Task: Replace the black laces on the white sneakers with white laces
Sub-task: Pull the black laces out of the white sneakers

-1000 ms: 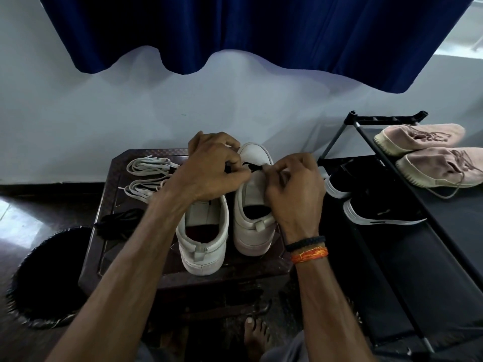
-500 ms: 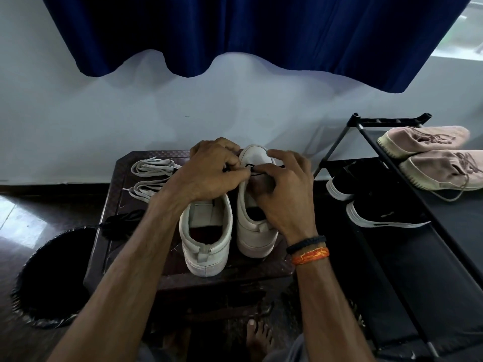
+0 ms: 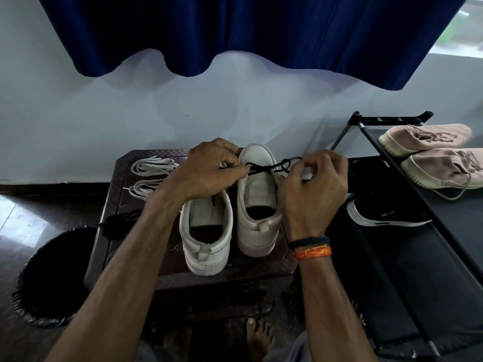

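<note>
My left hand (image 3: 206, 169) pinches one end of the black lace (image 3: 269, 167) at the left side of the right-hand white sneaker (image 3: 257, 199), fingers curled tight around it. My right hand (image 3: 315, 184) grips the other part of the same lace, fingers curled, with a small tangle of it showing just above my knuckles. Between my two hands the lace runs across the front of that sneaker, near its toe, and a short stretch drops down along its right edge.

The left-hand white sneaker (image 3: 206, 231) stands just beside it, heel toward me, partly under my left wrist; I cannot see any lace in it. Both stand on the dark bench (image 3: 109, 205). Two bundles of white laces (image 3: 150, 176) lie at the bench's far left corner, and a loose black lace heap (image 3: 120, 222) lies on its left edge, near a black-lined bin (image 3: 49, 278) on the floor.

To my right a black shoe rack (image 3: 418, 231) carries pink shoes (image 3: 431, 152) on top and black shoes (image 3: 384, 210) lower down. A blue curtain (image 3: 248, 32) hangs on the wall behind.
</note>
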